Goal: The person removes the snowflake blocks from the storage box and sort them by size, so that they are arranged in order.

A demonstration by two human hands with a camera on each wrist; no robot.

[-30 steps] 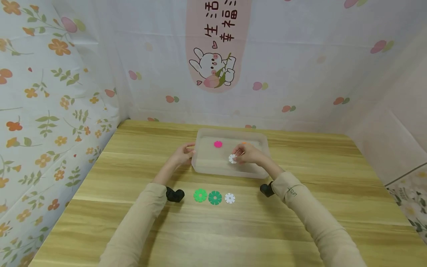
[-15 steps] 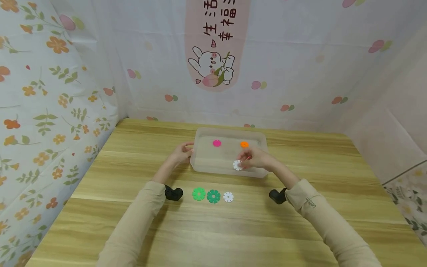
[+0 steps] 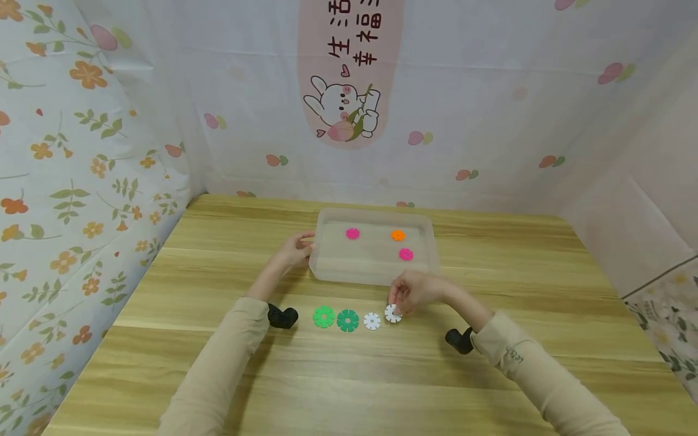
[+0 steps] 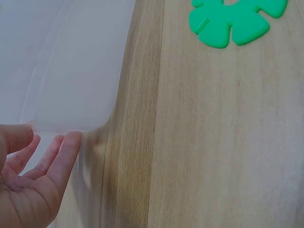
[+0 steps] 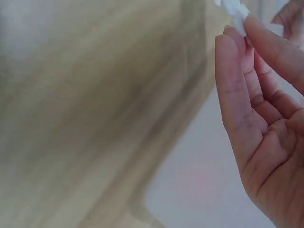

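Nearest me on the wood-grain table [image 3: 349, 375], in front of the frosted, rectangular plastic tray [image 3: 349, 274], lay a bright green notched plastic disc [image 3: 324, 323], a dark green notched plastic disc [image 3: 348, 327] and a small white notched plastic disc [image 3: 372, 326]. Before the tray's right half, my right hand [image 3: 412, 289] pinched a second white notched disc [image 3: 389, 315]; whether that touched the table I couldn't tell. My left hand [image 3: 297, 251] touched the tray's left end with fingers extended. Inside the tray's right half lay a pink notched disc [image 3: 406, 254]; towards its back lay an orange notched disc [image 3: 398, 235] and, left, another pink disc [image 3: 352, 234]. Behind the tray hung a printed white cloth [image 3: 463, 91].
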